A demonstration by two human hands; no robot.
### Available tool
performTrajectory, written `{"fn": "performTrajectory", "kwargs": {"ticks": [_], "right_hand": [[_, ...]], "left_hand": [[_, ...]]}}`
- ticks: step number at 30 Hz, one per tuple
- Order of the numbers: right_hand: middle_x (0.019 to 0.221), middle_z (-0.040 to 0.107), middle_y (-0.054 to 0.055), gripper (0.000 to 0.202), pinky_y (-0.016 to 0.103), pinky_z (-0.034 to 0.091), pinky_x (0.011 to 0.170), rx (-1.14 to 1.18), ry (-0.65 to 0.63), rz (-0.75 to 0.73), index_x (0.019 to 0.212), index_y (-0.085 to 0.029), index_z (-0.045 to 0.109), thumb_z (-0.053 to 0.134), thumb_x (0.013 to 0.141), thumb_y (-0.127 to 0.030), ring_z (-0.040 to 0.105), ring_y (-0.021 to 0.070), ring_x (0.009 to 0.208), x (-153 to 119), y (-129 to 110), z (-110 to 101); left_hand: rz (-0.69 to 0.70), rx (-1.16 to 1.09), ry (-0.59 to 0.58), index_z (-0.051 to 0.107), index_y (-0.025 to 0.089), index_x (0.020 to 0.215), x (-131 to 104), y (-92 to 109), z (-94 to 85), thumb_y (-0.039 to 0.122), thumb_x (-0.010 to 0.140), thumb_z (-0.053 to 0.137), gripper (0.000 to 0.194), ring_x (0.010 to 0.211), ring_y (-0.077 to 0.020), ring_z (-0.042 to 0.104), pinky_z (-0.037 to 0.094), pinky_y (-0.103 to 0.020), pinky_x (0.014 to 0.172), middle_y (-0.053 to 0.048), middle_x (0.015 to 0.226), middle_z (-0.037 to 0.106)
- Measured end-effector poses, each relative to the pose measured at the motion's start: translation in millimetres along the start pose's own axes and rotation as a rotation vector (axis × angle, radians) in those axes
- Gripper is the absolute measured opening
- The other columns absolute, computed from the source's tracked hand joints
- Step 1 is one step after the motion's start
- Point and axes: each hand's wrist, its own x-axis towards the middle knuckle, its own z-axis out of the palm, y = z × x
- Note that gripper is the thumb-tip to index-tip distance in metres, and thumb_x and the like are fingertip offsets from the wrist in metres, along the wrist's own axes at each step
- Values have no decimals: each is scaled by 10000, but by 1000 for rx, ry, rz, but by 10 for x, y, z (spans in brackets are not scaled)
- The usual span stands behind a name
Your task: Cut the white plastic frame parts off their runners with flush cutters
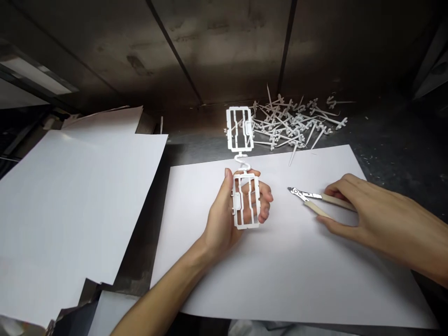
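My left hand [224, 212] is closed around the lower part of a white moulded plastic frame piece [240, 150], held upright above the paper. The piece is two rectangular openwork frames joined by a thin S-shaped link. Its upper frame stands free above my fingers. To the right, my right hand [360, 200] grips a pair of side cutters [315, 196] by its cream handles, with the handles spread apart. The metal jaws point left toward the frame piece and do not touch it.
A white sheet of paper [297, 275] lies under both hands. Behind it, a heap of white plastic sprue scraps [294, 121] rests on the dark metal table. More white sheets [77, 200] are stacked at left. A metal wall panel [231, 46] closes off the back.
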Motion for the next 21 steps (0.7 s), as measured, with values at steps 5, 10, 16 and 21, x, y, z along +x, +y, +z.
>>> {"fn": "performTrajectory", "kwargs": {"ticks": [5, 10, 16, 21], "right_hand": [[1194, 712, 45, 501, 405, 521, 727, 439, 5, 128, 1220, -315, 670, 789, 929, -705, 709, 328, 971, 112, -96, -131], [1212, 724, 98, 440, 451, 593, 919, 1208, -110, 254, 1319, -284, 710, 686, 1046, -628, 712, 356, 1049, 207, -168, -86], [1091, 689, 137, 465, 455, 623, 728, 1986, -210, 199, 1002, -271, 718, 475, 1070, -662, 656, 370, 974, 267, -380, -220], [1087, 685, 113, 476, 451, 581, 730, 2040, -272, 74, 974, -302, 690, 433, 1093, -684, 646, 337, 875, 246, -388, -258]], "left_hand": [[57, 6, 32, 581, 163, 1167, 15, -6, -21, 526, 1182, 172, 547, 607, -147, 601, 495, -231, 616, -66, 848, 653], [65, 28, 25, 589, 167, 1166, 26, -18, -50, 507, 1184, 150, 555, 614, -154, 614, 504, -236, 609, -69, 855, 657], [103, 51, 56, 584, 166, 1143, 44, -21, -76, 506, 1185, 146, 556, 585, -151, 597, 489, -233, 582, -60, 808, 655], [116, 108, 4, 572, 173, 1140, 28, -4, -89, 571, 1171, 172, 565, 539, -150, 582, 459, -224, 541, -73, 789, 677]]}}
